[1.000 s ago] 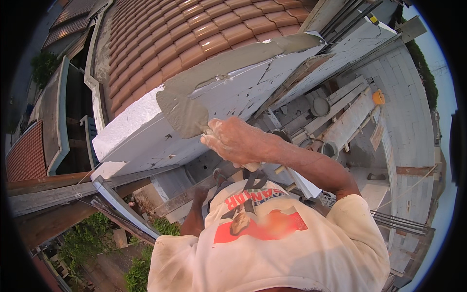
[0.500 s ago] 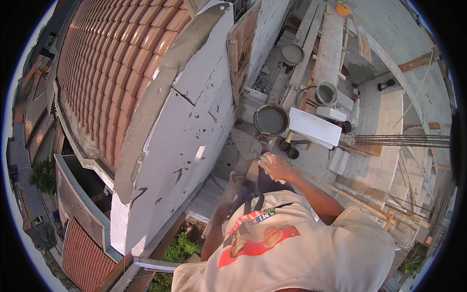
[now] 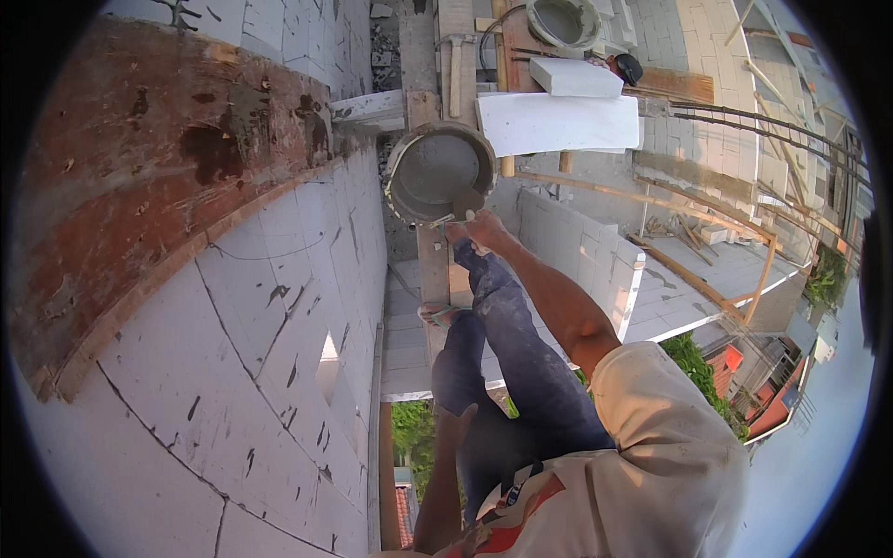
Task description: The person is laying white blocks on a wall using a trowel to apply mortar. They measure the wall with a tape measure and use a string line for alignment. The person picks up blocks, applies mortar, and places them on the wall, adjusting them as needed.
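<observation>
My right hand is closed on the handle of a trowel, its blade dipped at the lower rim of a round bucket of wet grey mortar. Below it, my left hand rests against my dark trouser leg, fingers apart and holding nothing. A sandaled foot shows beside a narrow plank. Just beyond the bucket lie a white slab and a wooden-handled hammer.
A white block wall with a stained reddish board runs along my left. Farther ahead are another mortar bucket and a loose block. At right are timber rails, steel bars and a drop to greenery.
My view has swung from the wall top and tiled roof down to the buckets and planks. The trowel has gone from the mortar-topped wall edge down into the bucket.
</observation>
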`<state>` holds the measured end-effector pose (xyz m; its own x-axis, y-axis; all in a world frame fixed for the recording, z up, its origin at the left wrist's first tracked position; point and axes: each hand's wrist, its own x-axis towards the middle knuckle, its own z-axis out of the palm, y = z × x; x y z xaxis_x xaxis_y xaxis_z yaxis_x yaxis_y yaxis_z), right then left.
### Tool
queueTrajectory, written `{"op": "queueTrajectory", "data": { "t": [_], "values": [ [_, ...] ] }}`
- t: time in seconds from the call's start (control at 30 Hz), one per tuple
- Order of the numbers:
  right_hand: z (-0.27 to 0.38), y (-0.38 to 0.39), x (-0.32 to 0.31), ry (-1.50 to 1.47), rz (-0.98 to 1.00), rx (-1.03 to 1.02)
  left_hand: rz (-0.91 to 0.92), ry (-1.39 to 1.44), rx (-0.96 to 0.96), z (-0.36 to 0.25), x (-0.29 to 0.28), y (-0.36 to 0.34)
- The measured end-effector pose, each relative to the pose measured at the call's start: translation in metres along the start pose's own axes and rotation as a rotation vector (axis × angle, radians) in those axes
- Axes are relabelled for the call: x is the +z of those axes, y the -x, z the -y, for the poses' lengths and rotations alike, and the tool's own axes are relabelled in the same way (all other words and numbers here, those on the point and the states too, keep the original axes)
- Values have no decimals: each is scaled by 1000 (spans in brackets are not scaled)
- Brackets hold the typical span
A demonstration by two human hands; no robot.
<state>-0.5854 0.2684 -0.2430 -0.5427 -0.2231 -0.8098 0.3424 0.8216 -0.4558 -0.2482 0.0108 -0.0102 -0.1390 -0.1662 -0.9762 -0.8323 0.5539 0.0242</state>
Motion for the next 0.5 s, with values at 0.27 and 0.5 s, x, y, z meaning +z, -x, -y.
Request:
{"op": "queueTrajectory", "data": {
  "t": [0.27, 0.5],
  "values": [
    [-69, -17, -64, -365, -80, 267, 65, -180, -63, -29, 35, -63],
    [-216, -63, -78, -1477, -590, 606, 36, -202, -171, -80, 21, -65]
  ]
}}
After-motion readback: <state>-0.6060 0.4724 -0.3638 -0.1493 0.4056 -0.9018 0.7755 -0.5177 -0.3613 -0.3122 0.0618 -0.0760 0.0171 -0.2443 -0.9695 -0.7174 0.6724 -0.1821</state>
